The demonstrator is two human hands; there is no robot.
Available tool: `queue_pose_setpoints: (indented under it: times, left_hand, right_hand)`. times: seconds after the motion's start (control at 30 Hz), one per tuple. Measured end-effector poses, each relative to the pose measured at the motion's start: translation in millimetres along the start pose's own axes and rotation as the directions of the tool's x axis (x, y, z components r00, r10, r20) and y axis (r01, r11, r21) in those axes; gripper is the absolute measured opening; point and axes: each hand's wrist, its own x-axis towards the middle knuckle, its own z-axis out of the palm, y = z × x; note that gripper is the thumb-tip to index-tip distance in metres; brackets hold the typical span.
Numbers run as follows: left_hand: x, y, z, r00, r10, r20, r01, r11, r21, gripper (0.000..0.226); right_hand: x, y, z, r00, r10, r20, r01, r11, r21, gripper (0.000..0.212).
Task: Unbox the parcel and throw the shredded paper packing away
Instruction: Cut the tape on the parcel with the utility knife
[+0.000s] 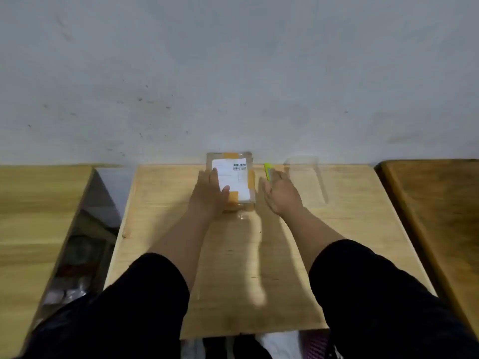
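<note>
A small cardboard parcel [237, 177] with a white shipping label and orange tape lies at the far middle of the wooden table [181, 255], close to the wall. My left hand [210, 191] rests flat on the parcel's left side, thumb lying across the label. My right hand [281, 193] hovers just right of the parcel with straight fingers, not touching it. A yellow-green cutter [268, 170] lies on the table right beyond my right fingertips. No shredded paper shows; the parcel is closed.
A clear plastic container [308, 177] stands to the right of the cutter near the wall. Two other wooden tables flank this one, left table [39, 216] and right table [440, 203], with gaps between. Clutter lies on the floor in the left gap.
</note>
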Motion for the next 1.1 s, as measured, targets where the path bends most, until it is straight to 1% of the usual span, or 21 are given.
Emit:
queue_pose_setpoints:
  times: [0.07, 0.2, 0.3, 0.4, 0.47, 0.53, 0.57, 0.6, 0.63, 0.7, 0.77, 0.83, 0.97, 1.03, 1.1]
  left_hand:
    - [7, -5, 9, 1.0, -0.016, -0.017, 0.015, 0.999, -0.032, 0.059]
    - [16, -15, 27, 0.995, -0.101, -0.009, 0.1, 0.992, -0.078, 0.074]
    - [25, -25, 40, 0.991, -0.131, 0.0, 0.13, 0.982, -0.136, 0.079]
    - [29, -33, 50, 0.986, -0.167, -0.008, 0.163, 0.968, -0.191, 0.081]
    - [31, -37, 54, 0.986, -0.163, -0.024, 0.154, 0.965, -0.214, 0.082]
    - [32, -38, 55, 0.988, -0.149, -0.046, 0.134, 0.964, -0.231, 0.082]
    - [32, -38, 54, 0.988, -0.146, -0.053, 0.13, 0.963, -0.236, 0.082]
    - [31, -37, 54, 0.988, -0.142, -0.059, 0.124, 0.963, -0.241, 0.082]
    - [31, -37, 54, 0.989, -0.135, -0.063, 0.115, 0.963, -0.243, 0.082]
    - [31, -37, 54, 0.99, -0.122, -0.07, 0.101, 0.963, -0.249, 0.083]
    - [32, -37, 54, 0.99, -0.121, -0.07, 0.1, 0.962, -0.256, 0.083]
    - [32, -37, 54, 0.99, -0.123, -0.073, 0.1, 0.96, -0.261, 0.083]
    - [32, -37, 54, 0.991, -0.102, -0.082, 0.075, 0.955, -0.287, 0.082]
    - [33, -37, 53, 0.992, -0.084, -0.099, 0.048, 0.945, -0.325, 0.079]
    - [33, -37, 52, 0.991, -0.071, -0.115, 0.027, 0.936, -0.35, 0.078]
  right_hand:
    - [10, 12, 11, 0.999, 0.013, -0.05, -0.012, 1.0, 0.029, 0.052]
    - [25, 41, 41, 0.996, 0.06, -0.065, -0.06, 0.998, 0.01, 0.051]
    - [37, 55, 55, 0.988, 0.054, -0.144, -0.053, 0.999, 0.012, 0.051]
    - [48, 61, 62, 0.984, 0.082, -0.159, -0.078, 0.997, 0.027, 0.047]
    - [55, 63, 64, 0.976, 0.152, -0.157, -0.134, 0.984, 0.118, 0.039]
    - [61, 65, 65, 0.949, 0.289, -0.122, -0.244, 0.924, 0.294, 0.03]
    - [63, 66, 67, 0.936, 0.337, -0.102, -0.288, 0.899, 0.33, 0.028]
    - [64, 66, 68, 0.938, 0.333, -0.097, -0.289, 0.905, 0.313, 0.028]
    - [63, 64, 67, 0.947, 0.311, -0.084, -0.277, 0.92, 0.278, 0.032]
    - [61, 58, 64, 0.974, 0.219, -0.065, -0.202, 0.959, 0.196, 0.05]
    - [60, 54, 60, 0.976, 0.211, -0.054, -0.198, 0.962, 0.186, 0.057]
    - [56, 49, 56, 0.966, 0.25, -0.065, -0.224, 0.935, 0.275, 0.058]
    - [47, 36, 56, 0.956, 0.28, -0.089, -0.211, 0.865, 0.455, 0.055]
    - [44, 27, 59, 0.937, 0.337, -0.089, -0.228, 0.785, 0.576, 0.048]
    - [42, 18, 63, 0.922, 0.379, -0.081, -0.208, 0.659, 0.723, 0.043]
